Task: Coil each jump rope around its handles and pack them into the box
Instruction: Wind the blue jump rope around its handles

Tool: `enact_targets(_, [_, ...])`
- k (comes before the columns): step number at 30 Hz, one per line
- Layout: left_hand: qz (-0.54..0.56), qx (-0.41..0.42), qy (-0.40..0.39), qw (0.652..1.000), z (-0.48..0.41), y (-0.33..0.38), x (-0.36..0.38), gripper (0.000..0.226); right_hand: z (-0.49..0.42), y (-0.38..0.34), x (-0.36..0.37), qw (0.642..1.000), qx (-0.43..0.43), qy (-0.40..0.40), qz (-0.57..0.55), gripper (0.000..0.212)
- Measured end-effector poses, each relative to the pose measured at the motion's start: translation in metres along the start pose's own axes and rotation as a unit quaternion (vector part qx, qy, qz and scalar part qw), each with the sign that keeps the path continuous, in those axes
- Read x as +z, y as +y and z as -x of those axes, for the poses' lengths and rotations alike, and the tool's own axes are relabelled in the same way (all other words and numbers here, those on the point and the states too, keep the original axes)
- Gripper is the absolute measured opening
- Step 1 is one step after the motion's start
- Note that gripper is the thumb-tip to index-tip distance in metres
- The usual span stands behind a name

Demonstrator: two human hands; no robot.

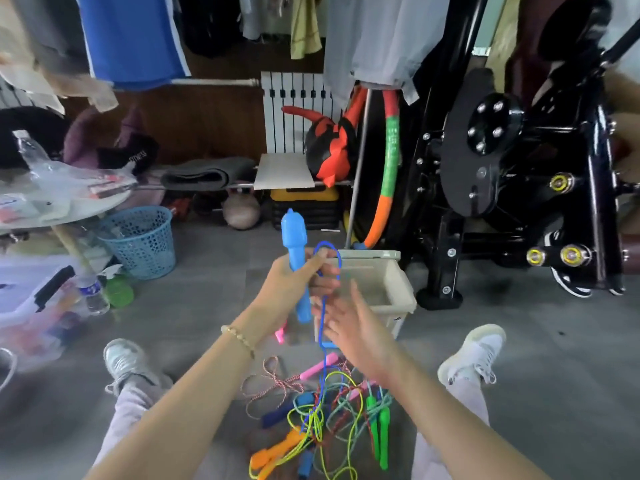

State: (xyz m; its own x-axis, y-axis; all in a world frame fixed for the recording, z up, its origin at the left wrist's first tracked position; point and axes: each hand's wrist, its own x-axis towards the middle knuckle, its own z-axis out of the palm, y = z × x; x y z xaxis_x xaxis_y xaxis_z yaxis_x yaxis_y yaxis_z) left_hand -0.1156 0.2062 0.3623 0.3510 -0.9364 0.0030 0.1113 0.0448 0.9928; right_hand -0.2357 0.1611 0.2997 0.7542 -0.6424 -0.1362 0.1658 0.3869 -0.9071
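Note:
My left hand (294,282) grips the light blue handles (295,244) of a jump rope, held upright in front of me. Its blue cord (323,320) loops over my fingers and hangs down into the pile. My right hand (349,323) is open just right of the cord, fingers spread and blurred. A tangle of jump ropes (322,417) lies on the floor between my legs, with pink (318,367), green (379,427) and orange (273,452) handles. The beige box (398,282) stands just beyond my hands; its inside is mostly hidden.
A blue mesh basket (142,240) and a water bottle (91,292) stand at the left near a clear plastic bin (31,306). Black exercise equipment (502,168) fills the right. My shoes (124,358) rest on the grey floor either side of the pile.

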Motion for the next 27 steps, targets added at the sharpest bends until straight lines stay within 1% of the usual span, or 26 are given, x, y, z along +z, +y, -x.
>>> enact_targets(2, [0.005, 0.02, 0.007, 1.0, -0.018, 0.011, -0.009, 0.016, 0.002, 0.02, -0.004, 0.997, 0.018, -0.025, 0.072, 0.051])
enact_targets(4, [0.024, 0.033, 0.041, 0.998, -0.033, 0.016, -0.025, 0.015, 0.008, 0.031, -0.008, 0.985, 0.04, -0.054, 0.158, 0.04])
enact_targets(6, [0.047, 0.021, 0.077, 0.996, -0.041, 0.01, -0.045, 0.015, 0.012, 0.039, -0.018, 0.971, 0.06, -0.063, 0.222, 0.031])
enact_targets(7, [0.049, 0.002, 0.085, 0.995, -0.041, 0.0, -0.054, 0.017, 0.012, 0.039, -0.022, 0.969, 0.064, -0.059, 0.232, 0.027])
enact_targets(8, [0.043, -0.029, 0.083, 0.995, -0.038, -0.011, -0.059, 0.019, 0.011, 0.039, -0.024, 0.972, 0.054, -0.053, 0.224, 0.024])
enact_targets(9, [0.021, -0.07, 0.08, 0.994, -0.032, -0.025, -0.063, 0.023, 0.008, 0.037, -0.024, 0.979, 0.039, -0.028, 0.198, 0.021])
enact_targets(11, [-0.036, -0.154, 0.072, 0.985, -0.016, -0.053, -0.061, 0.034, -0.003, 0.03, -0.024, 0.989, 0.005, 0.055, 0.14, 0.017])
enact_targets(12, [-0.051, -0.178, 0.06, 0.981, -0.006, -0.065, -0.056, 0.037, -0.01, 0.025, -0.022, 0.988, -0.011, 0.087, 0.128, 0.016])
enact_targets(14, [-0.058, -0.195, 0.007, 0.979, 0.014, -0.084, -0.044, 0.033, -0.021, 0.014, -0.019, 0.986, -0.033, 0.111, 0.12, 0.018])
enact_targets(16, [-0.06, -0.17, -0.067, 0.981, 0.027, -0.096, -0.032, 0.023, -0.028, 0.003, -0.011, 0.983, -0.047, 0.11, 0.141, 0.019])
enact_targets(17, [-0.067, -0.143, -0.089, 0.983, 0.028, -0.101, -0.029, 0.017, -0.031, -0.001, -0.008, 0.98, -0.055, 0.112, 0.153, 0.019])
enact_targets(18, [-0.073, -0.117, -0.09, 0.986, 0.027, -0.101, -0.027, 0.014, -0.034, -0.005, -0.006, 0.979, -0.064, 0.116, 0.158, 0.019])
enact_targets(20, [-0.077, -0.076, -0.05, 0.993, 0.02, -0.092, -0.028, 0.014, -0.038, -0.012, -0.001, 0.98, -0.082, 0.116, 0.139, 0.023])
enact_targets(21, [-0.073, -0.055, -0.024, 0.996, 0.015, -0.083, -0.028, 0.016, -0.039, -0.013, 0.0, 0.986, -0.077, 0.101, 0.109, 0.028])
enact_targets(23, [-0.047, -0.009, 0.012, 0.999, 0.006, -0.055, -0.026, 0.02, -0.039, -0.009, 0.001, 0.998, -0.047, 0.041, 0.029, 0.046])
enact_targets(24, [-0.028, 0.011, 0.022, 0.999, 0.001, -0.038, -0.025, 0.02, -0.036, -0.003, 0.002, 0.999, -0.034, 0.009, 0.006, 0.053])
enact_targets(25, [-0.011, 0.032, 0.028, 0.999, -0.005, -0.022, -0.026, 0.02, -0.033, 0.004, 0.003, 1.0, -0.019, -0.013, 0.002, 0.056])
enact_targets(26, [0.002, 0.052, 0.035, 0.998, -0.012, -0.006, -0.027, 0.019, -0.028, 0.011, 0.003, 0.999, -0.003, -0.022, 0.026, 0.056])
enact_targets(27, [0.011, 0.07, 0.047, 0.996, -0.019, 0.008, -0.03, 0.017, -0.023, 0.016, 0.003, 0.996, 0.008, -0.029, 0.081, 0.052])
